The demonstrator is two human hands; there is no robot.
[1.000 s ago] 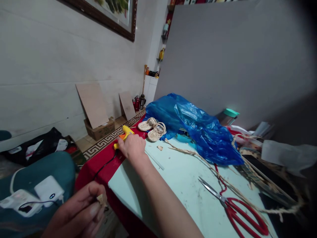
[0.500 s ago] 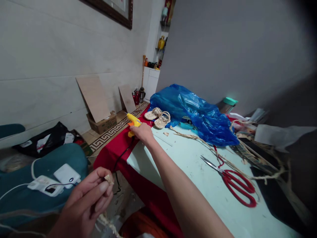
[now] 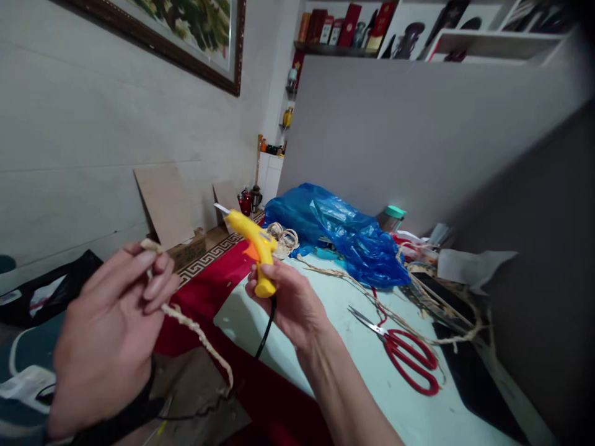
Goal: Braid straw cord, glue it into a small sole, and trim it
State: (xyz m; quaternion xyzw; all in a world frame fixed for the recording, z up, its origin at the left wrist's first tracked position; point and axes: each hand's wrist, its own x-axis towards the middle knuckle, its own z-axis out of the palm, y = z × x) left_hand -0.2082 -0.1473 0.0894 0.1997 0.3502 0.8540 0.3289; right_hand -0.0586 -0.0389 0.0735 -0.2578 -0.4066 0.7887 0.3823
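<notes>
Raised at the left, my left hand (image 3: 116,310) pinches a pale braided straw cord (image 3: 199,334), whose tail hangs down past the palm. My right hand (image 3: 292,297) grips the lower handle of a yellow glue gun (image 3: 253,238) with an orange trigger. The gun's nozzle points up and to the left, above the red cloth, and a black cable runs down from its handle. Behind the gun, a pair of woven straw sandals (image 3: 284,240) lies partly hidden beside the blue plastic bag. The two hands are apart.
Red-handled scissors (image 3: 404,356) lie open on the pale tabletop (image 3: 334,328). A blue plastic bag (image 3: 325,223) covers the far side. Loose straw strands (image 3: 353,279) stretch across the right. A red cloth (image 3: 204,310) drapes the left edge; cardboard boards (image 3: 165,204) lean on the wall.
My right hand has lifted the glue gun off the table's far left corner and drawn it nearer. My left hand has risen with the cord, showing its hanging tail. The view has tilted up.
</notes>
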